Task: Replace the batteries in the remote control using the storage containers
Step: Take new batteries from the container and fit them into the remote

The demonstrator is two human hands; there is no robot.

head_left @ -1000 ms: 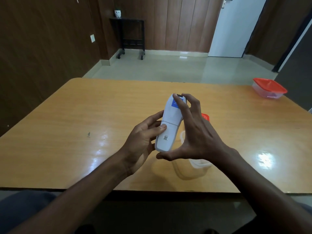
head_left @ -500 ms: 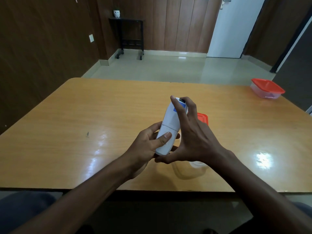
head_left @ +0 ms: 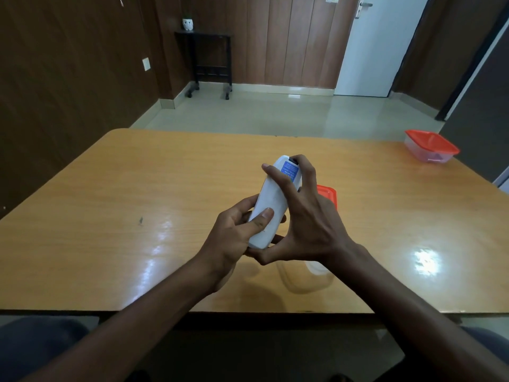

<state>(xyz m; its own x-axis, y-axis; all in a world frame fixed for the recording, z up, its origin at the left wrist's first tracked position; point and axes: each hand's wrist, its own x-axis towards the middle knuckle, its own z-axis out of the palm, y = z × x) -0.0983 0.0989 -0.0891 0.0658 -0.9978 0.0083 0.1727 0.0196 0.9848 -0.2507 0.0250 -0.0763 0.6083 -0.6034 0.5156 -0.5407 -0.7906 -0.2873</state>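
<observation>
Both hands held the white plastic remote control above the near middle of the glossy orange-brown wooden table, its back side up and its far end tilted away from the person. The left hand was curled round the lower half, thumb laid flat across the back where the battery cover would be. The right hand spanned the whole length: its fingers reached over the top end beside the blue label, and its thumb was tucked under the bottom end.

Under the right wrist, a clear plastic storage container sat on the table without a lid, with an orange-red lid lying just beyond the hands. A second clear container with an orange-red lid stood closed at the far right corner, well apart. No loose batteries could be made out.

Judging by the thumb's placing, the step in hand concerned the cover, though whether it was being slid off or on could not be told. The remote looked light, rigid and smooth, so likely to slip under a sliding push. The best hold appeared to be along the long edges near the lower half, leaving the back panel free, with thumb pressure kept flat, since a thin cover and its catch could snap if levered.
</observation>
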